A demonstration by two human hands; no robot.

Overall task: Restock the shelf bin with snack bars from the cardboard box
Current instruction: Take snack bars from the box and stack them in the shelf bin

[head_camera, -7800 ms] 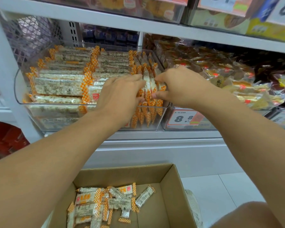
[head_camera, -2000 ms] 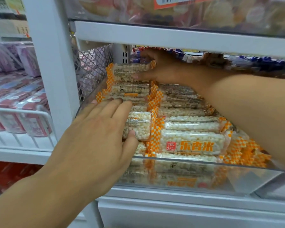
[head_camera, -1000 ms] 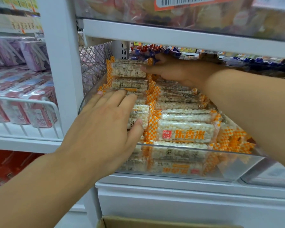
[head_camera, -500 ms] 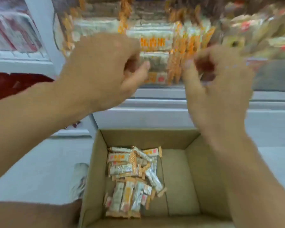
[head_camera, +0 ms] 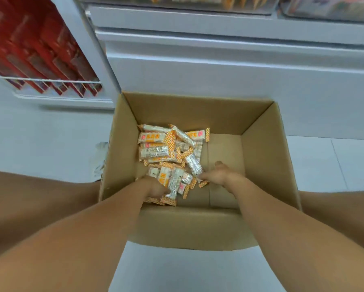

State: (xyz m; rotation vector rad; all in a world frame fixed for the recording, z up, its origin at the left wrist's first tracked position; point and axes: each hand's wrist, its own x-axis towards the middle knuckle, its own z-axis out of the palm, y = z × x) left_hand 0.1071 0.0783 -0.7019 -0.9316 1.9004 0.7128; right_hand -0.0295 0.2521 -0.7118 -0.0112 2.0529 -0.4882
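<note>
Both your hands are down inside the open cardboard box (head_camera: 267, 144) on the pale floor (head_camera: 187, 270) before the white shelf base (head_camera: 219, 66). Your left hand (head_camera: 153, 187) lies at the near edge of the snack bars (head_camera: 168, 152), its fingers buried among the wrappers, so whether it grips any cannot be told. Your right hand (head_camera: 221, 174) sits at the pile's right side, fingers reaching to the nearest bar; its fingertips are hidden under the hand, and its hold cannot be told either. The bars lie in a loose heap on the left half of the box floor, their print blurred. The shelf bin (head_camera: 176, 2) is cut off at the top edge. Red packs (head_camera: 40, 51) stand on a low rack at left, out of focus.
</note>
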